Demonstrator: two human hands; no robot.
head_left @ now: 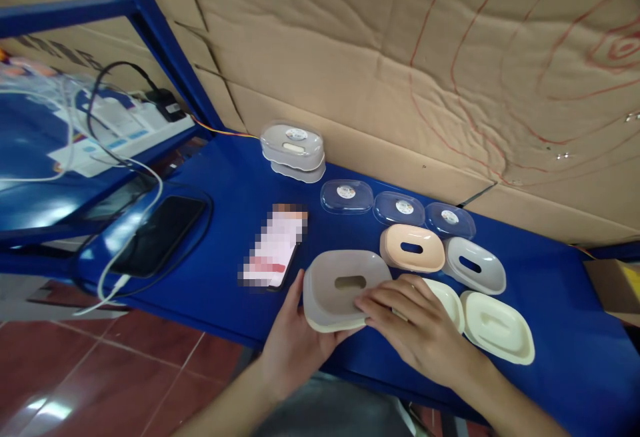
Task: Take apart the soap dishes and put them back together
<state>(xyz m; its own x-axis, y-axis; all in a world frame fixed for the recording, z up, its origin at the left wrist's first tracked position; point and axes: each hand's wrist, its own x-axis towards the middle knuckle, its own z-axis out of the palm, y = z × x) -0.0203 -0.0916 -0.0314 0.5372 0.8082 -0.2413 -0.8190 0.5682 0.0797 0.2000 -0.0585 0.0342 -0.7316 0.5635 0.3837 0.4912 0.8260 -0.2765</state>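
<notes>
My left hand point(295, 344) cups a grey oval soap dish point(320, 287) from its left side and underneath. The dish has a slot in its middle, and a cream rim shows below the grey part. My right hand point(415, 317) has its bent fingers on the dish's right edge, fingertips over the inside; whether they press a second part is hidden. Right of it lie a peach soap dish tray point(390, 247), a light grey tray point(453, 277), a cream base point(523, 344) and another cream piece point(450, 300) partly behind my right hand.
Behind lie three clear lids, one a labelled clear lid point(345, 200), near a stack of lidded grey soap dishes point(293, 157). A lit phone point(275, 250) and a dark phone point(160, 234) with cables rest left. Cardboard point(350, 57) walls the back of the blue table point(220, 290).
</notes>
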